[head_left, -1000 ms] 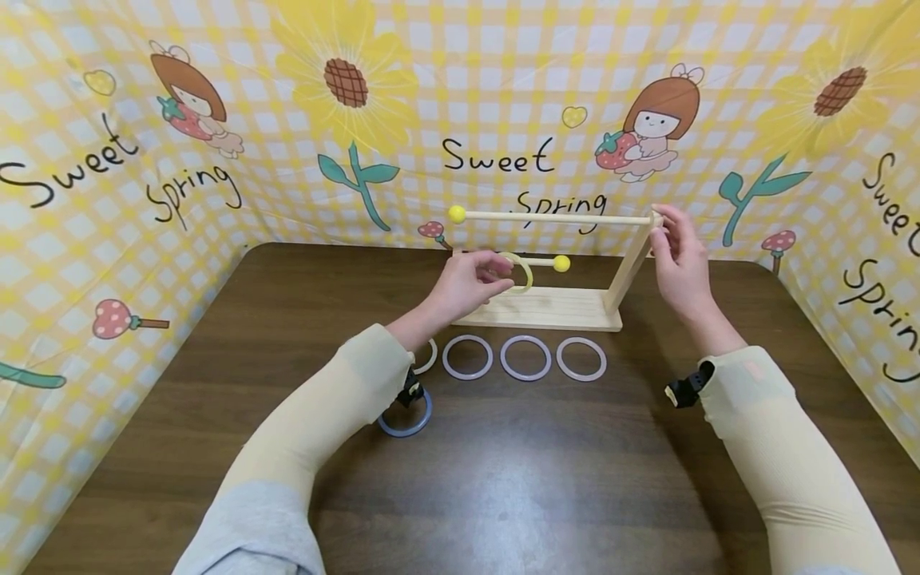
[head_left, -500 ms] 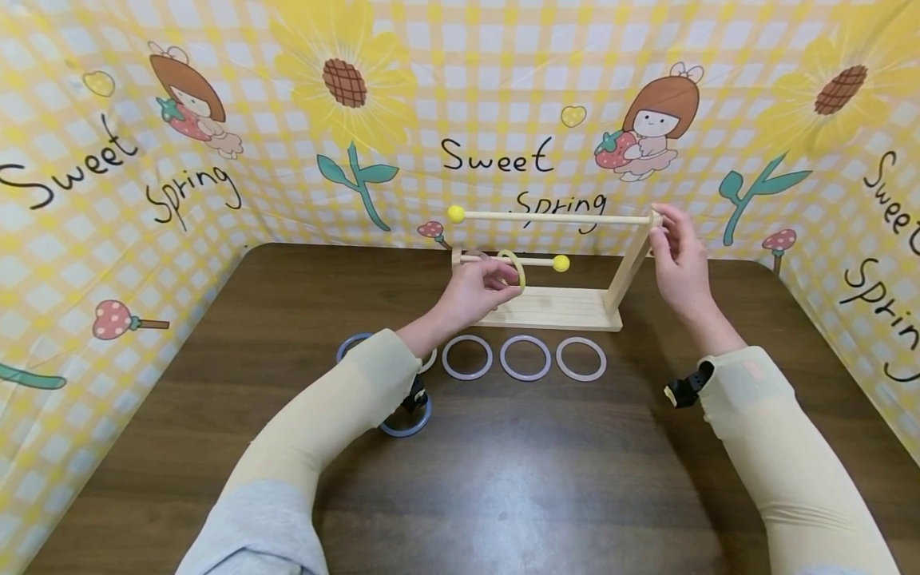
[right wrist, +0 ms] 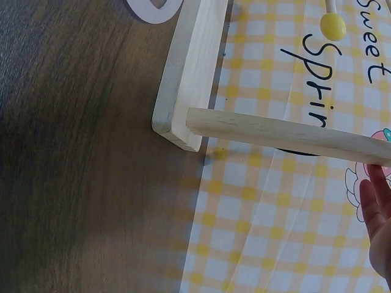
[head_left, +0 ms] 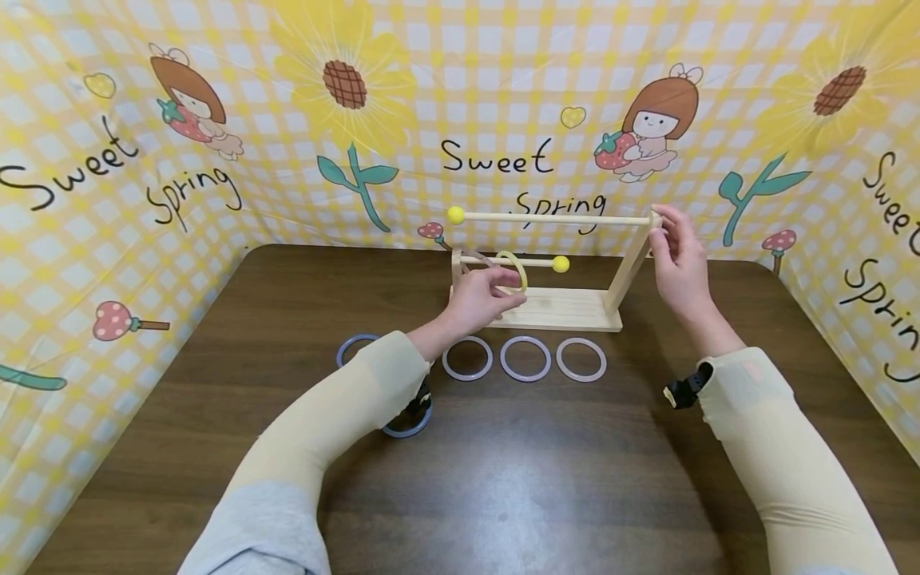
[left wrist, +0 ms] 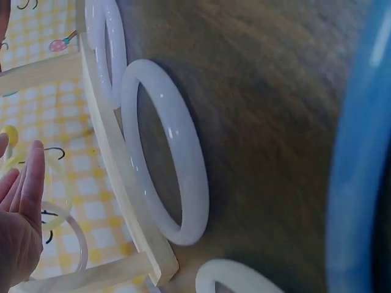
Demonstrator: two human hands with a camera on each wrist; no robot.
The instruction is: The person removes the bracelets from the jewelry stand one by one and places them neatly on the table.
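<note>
A wooden stand point(head_left: 575, 307) has a long upper rod point(head_left: 553, 218) and a shorter lower rod point(head_left: 539, 262), each tipped with a yellow ball. My left hand point(head_left: 477, 301) pinches a pale yellow ring point(head_left: 522, 271), which hangs round the lower rod. Behind it, a pinkish translucent ring point(left wrist: 82, 239) sits on the same rod near the short post, partly hidden by the hand in the head view. My right hand point(head_left: 679, 263) holds the top of the tall post point(head_left: 629, 265), fingers behind and thumb in front.
Three pale lilac rings, the nearest to the left arm being one ring point(head_left: 467, 378), lie in a row before the stand. Blue rings, one at the left point(head_left: 343, 348), lie partly under the left sleeve point(head_left: 366, 383). A white ring point(left wrist: 235, 268) shows in the left wrist view. Patterned cloth walls enclose the table.
The left hand first moved the yellow ring leftward along the lower rod, then shifted slightly down and right with little ring movement. The right hand stays on the post.
</note>
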